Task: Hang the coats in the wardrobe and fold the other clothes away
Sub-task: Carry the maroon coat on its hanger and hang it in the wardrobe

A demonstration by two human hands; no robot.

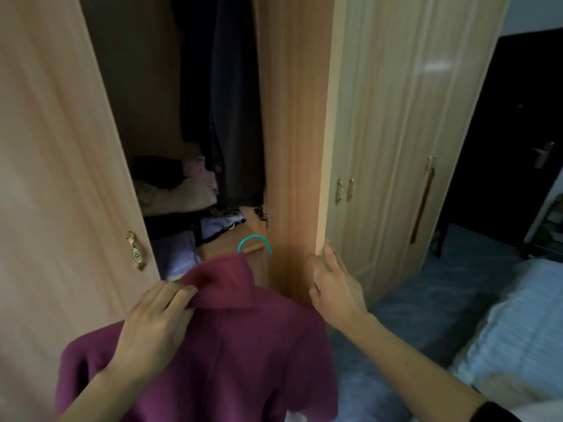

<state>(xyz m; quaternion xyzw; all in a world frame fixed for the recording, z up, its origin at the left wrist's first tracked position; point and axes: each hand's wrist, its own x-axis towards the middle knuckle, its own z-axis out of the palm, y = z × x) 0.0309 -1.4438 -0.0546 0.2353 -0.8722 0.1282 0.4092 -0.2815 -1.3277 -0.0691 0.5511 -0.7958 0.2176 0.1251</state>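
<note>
At far left, the wardrobe door point(61, 147) stands open, with folded clothes point(176, 196) stacked on the shelves inside. Left grip point(152, 324) pinches the collar of the maroon coat point(237, 345), fingers curled over the fold. The coat hangs below and right of that grip, outside the wardrobe. A teal hanger hook point(254, 240) protrudes above the collar. Right grip point(332, 287), wide with fingers straight, touches the edge of the right door point(292, 147). Bed point(518, 315) at far right.

Left hand point(152, 327) pinching coat point(243, 345), right hand point(335, 287) fingers point(333, 257) spread, forearm point(411, 354) reaching forward
</note>
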